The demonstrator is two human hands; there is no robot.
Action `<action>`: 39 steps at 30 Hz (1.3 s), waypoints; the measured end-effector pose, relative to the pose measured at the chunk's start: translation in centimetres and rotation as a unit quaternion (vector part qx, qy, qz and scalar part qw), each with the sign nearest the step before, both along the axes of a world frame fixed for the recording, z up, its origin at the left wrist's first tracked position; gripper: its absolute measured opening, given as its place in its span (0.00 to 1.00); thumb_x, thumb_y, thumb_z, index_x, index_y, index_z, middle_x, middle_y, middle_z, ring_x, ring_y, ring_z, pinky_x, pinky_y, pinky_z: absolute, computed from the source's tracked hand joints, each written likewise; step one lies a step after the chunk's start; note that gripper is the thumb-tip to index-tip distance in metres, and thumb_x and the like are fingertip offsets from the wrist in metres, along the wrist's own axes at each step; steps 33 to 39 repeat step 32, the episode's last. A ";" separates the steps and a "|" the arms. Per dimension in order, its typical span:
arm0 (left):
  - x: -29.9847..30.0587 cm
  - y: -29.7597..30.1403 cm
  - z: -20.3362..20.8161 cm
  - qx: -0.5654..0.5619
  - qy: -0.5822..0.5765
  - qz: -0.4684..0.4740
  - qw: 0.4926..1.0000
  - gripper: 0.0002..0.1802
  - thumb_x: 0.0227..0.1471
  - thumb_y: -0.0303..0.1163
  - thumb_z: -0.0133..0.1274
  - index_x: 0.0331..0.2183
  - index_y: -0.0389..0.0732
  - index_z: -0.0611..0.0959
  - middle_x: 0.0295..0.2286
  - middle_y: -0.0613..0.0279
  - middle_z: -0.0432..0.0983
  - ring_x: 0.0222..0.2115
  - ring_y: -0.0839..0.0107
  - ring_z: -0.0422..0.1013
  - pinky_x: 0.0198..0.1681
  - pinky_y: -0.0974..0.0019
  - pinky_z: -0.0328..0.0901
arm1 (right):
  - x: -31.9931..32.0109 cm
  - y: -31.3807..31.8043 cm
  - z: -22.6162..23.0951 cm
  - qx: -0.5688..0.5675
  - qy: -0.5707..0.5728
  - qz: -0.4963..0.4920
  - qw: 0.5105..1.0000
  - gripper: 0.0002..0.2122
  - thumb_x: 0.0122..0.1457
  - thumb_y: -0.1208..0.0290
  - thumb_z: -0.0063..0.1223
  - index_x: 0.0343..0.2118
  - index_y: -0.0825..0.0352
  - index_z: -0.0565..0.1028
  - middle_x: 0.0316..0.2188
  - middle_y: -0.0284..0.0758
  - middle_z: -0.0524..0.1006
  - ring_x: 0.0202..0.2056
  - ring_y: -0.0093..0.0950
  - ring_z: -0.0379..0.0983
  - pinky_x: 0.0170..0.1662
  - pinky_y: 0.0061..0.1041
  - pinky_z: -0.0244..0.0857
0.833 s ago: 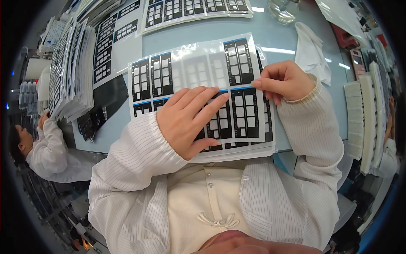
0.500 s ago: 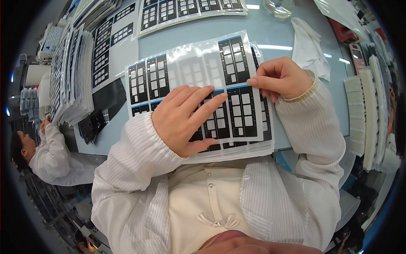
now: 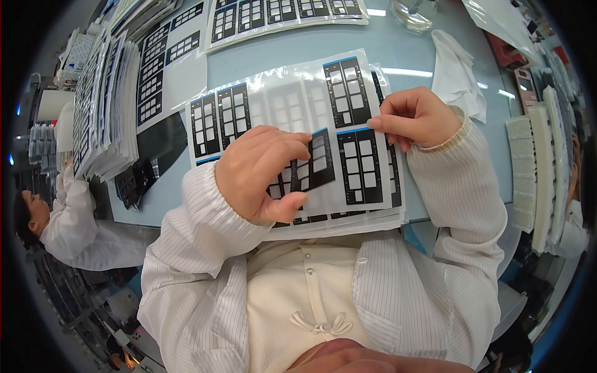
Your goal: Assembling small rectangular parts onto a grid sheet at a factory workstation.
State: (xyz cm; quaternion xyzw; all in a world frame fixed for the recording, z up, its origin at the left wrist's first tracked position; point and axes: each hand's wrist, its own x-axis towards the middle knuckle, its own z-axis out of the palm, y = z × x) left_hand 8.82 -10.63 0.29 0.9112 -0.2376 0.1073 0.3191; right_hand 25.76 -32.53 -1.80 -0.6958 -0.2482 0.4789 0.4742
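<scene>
A backing sheet (image 3: 286, 74) bearing black, blue-edged labels with pale windows lies on a stack of similar sheets in front of me. My left hand (image 3: 255, 171) is curled over its lower middle, fingers closed on a black label (image 3: 323, 163). That label is tilted up off the backing, which shows bare beside it; the hand hides part of it. At the sheet's right edge my right hand (image 3: 418, 118) pinches the margin, thumb on top beside a label corner. Labels still flat on the sheet include one (image 3: 359, 166) between my two hands.
Thick stacks of label sheets (image 3: 102, 112) stand at the left, with more sheets (image 3: 286, 22) at the back. A white cloth (image 3: 457, 71) and a clear glass dish (image 3: 413, 12) lie back right. White strip-like trays (image 3: 525, 168) line the right side. Another person (image 3: 65, 224) sits at far left.
My left hand has lifted a label from the sheet, leaving bare backing where it lay flat before. The right hand keeps its hold at the sheet's edge.
</scene>
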 end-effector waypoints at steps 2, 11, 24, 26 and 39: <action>-0.5 0.2 0.0 -0.029 -0.028 0.026 0.999 0.20 0.43 0.40 0.57 0.30 0.32 0.74 0.29 0.47 0.75 0.25 0.55 0.71 0.32 0.62 0.67 | 0.0 0.2 0.0 0.006 0.004 0.010 1.000 0.12 0.54 0.67 0.56 0.19 0.67 0.72 0.13 0.28 0.70 0.12 0.15 0.63 0.16 0.13 0.55; -1.7 1.4 1.1 -0.002 -0.069 0.080 0.994 0.16 0.37 0.31 0.63 0.31 0.36 0.77 0.27 0.57 0.75 0.28 0.61 0.73 0.30 0.67 0.69 | -0.1 -0.6 0.2 -0.018 0.005 -0.032 0.999 0.10 0.53 0.68 0.57 0.21 0.68 0.72 0.13 0.28 0.70 0.11 0.15 0.63 0.15 0.13 0.55; -1.2 -1.7 -0.2 0.125 0.074 0.066 0.987 0.43 0.31 0.41 0.64 0.50 0.36 0.67 0.46 0.45 0.65 0.45 0.53 0.66 0.47 0.60 0.64 | -0.1 0.2 0.3 -0.043 0.001 -0.041 0.998 0.10 0.54 0.69 0.56 0.20 0.67 0.71 0.12 0.28 0.70 0.11 0.14 0.62 0.15 0.12 0.54; -1.1 -1.8 -0.5 0.135 0.061 0.066 0.987 0.41 0.31 0.41 0.64 0.48 0.35 0.69 0.45 0.44 0.66 0.44 0.52 0.66 0.47 0.60 0.64 | -0.2 0.2 0.4 -0.050 -0.010 -0.033 0.998 0.10 0.54 0.69 0.56 0.20 0.67 0.71 0.12 0.27 0.70 0.11 0.14 0.63 0.14 0.12 0.54; -0.9 -1.4 -0.4 0.173 -0.005 0.014 0.985 0.30 0.37 0.43 0.60 0.38 0.30 0.72 0.40 0.38 0.70 0.42 0.51 0.69 0.45 0.60 0.66 | 0.0 0.0 0.5 -0.051 -0.006 -0.019 0.999 0.10 0.53 0.68 0.57 0.21 0.67 0.72 0.13 0.29 0.71 0.12 0.14 0.64 0.15 0.12 0.55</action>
